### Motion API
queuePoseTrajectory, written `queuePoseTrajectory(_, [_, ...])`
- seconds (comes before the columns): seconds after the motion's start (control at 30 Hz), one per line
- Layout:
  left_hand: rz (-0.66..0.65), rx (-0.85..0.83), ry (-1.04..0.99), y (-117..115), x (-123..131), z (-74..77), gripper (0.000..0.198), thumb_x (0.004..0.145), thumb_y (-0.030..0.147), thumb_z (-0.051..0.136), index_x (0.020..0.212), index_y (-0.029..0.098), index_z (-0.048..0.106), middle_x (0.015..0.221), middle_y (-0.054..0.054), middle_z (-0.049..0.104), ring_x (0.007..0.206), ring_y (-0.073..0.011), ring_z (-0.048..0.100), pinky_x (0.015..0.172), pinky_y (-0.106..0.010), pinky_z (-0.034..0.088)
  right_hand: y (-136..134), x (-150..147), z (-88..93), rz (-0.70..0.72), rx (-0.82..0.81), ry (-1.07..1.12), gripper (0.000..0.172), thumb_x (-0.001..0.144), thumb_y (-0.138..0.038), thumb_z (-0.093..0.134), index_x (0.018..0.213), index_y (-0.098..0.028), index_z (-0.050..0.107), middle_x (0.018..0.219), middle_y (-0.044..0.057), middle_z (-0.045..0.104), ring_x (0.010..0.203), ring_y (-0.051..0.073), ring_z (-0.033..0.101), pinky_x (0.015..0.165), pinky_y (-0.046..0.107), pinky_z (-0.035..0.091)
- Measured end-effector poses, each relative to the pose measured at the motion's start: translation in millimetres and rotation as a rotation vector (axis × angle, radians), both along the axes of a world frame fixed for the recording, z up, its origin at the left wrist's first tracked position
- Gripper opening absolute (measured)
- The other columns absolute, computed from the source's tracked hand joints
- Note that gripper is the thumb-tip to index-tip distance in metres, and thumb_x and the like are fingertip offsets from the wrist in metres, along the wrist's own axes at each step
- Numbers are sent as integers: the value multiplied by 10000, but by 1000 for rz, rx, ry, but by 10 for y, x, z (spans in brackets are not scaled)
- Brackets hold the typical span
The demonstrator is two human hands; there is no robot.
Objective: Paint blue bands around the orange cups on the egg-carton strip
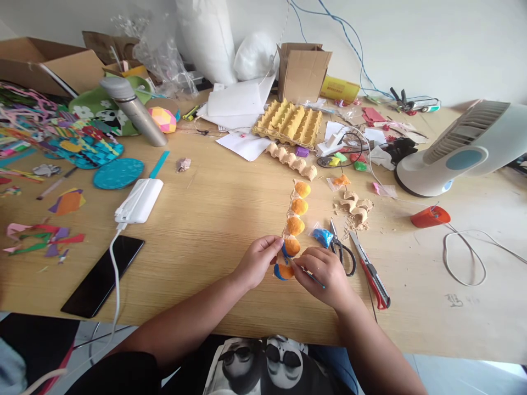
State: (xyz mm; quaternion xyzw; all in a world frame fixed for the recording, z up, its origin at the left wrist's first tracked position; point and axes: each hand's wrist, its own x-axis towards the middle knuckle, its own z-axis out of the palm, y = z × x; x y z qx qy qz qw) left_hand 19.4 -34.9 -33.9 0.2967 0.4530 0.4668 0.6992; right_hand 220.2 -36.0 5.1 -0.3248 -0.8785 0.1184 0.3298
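A strip of egg-carton cups (295, 225) lies lengthwise before me on the table, its cups covered in orange, clay-like material. Blue material edges the two nearest cups. My left hand (257, 260) pinches the strip's left side near the second-nearest cup. In the fingers of my right hand (323, 271) is a thin blue stick (317, 280); its working end points at the gap between those two cups and is mostly hidden. Just beyond my right hand sits a small packet of blue clay (323, 237). Black-handled scissors (349, 260) lie beside it.
A red utility knife (375, 282) and torn carton pieces (356, 208) lie to the right. A white fan (457, 159) stands beyond an orange cup (430, 216). Yellow egg trays (288, 123) are at the back. On the left are a phone (104, 277), power bank (140, 200) and steel bottle (138, 112).
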Motion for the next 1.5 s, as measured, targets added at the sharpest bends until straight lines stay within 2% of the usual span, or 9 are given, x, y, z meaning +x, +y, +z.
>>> queuePoseTrajectory(0.3, [12,35,42,-11,43,59,590,727,715,891,834,142,797,720,-30,690,640,-118,567,609,-248,465,-30,-44,41,-28,-18,-90,245,1060,-174,589,829,-208,663,707,21,701,643,161,632,638,317,435])
queuePoseTrajectory(0.6, [35,146,154,-20,58,36,546,833,700,805,789,157,773,650,1,618,611,-110,471,592,-255,382,-44,-105,-15,-81,-43,-82,273,1037,-158,600,771,-213,626,679,10,671,614,155,612,638,307,421])
queuePoseTrajectory(0.7, [42,156,164,-15,54,37,545,842,701,797,794,158,771,662,-4,632,617,-113,487,594,-254,387,-45,-119,-48,-87,-67,-50,262,1035,-154,608,782,-210,643,686,12,686,620,154,622,643,302,427])
queuePoseTrajectory(0.87, [30,121,132,-22,65,43,546,833,701,805,838,156,794,724,-29,703,654,-130,571,621,-256,442,-36,-131,-98,-77,-187,114,187,1005,-160,672,828,-211,706,707,5,727,595,135,623,610,287,437])
queuePoseTrajectory(1.03, [67,26,52,-10,68,57,586,731,720,879,859,151,821,799,-59,760,720,-157,652,660,-264,497,-15,-97,-14,-95,-335,390,210,988,-209,719,779,-219,696,634,-16,679,535,117,576,536,260,420])
queuePoseTrajectory(1.17, [112,-20,41,3,58,46,590,680,709,919,855,154,827,816,-58,774,716,-144,652,630,-242,481,20,-10,-12,-206,-503,602,315,964,-374,779,717,-221,657,599,-29,592,508,113,485,491,258,373])
queuePoseTrajectory(1.3, [126,-107,-79,29,40,46,520,683,619,959,883,160,819,856,-53,791,741,-150,681,634,-241,506,91,49,-143,-308,-666,777,403,879,-540,855,718,-222,668,643,-14,607,572,128,490,527,264,393])
queuePoseTrajectory(1.4, [107,-179,-271,79,3,91,379,761,481,946,917,163,812,911,-51,799,801,-165,706,715,-272,569,167,47,-244,-352,-750,916,424,829,-556,891,721,-217,661,664,-26,580,584,111,440,542,257,358])
queuePoseTrajectory(1.5, [51,-244,-416,143,-58,148,230,921,402,815,963,176,813,973,-58,806,850,-182,731,788,-312,606,225,28,-273,-420,-794,935,406,824,-537,886,730,-218,652,634,-42,543,564,103,396,532,257,326])
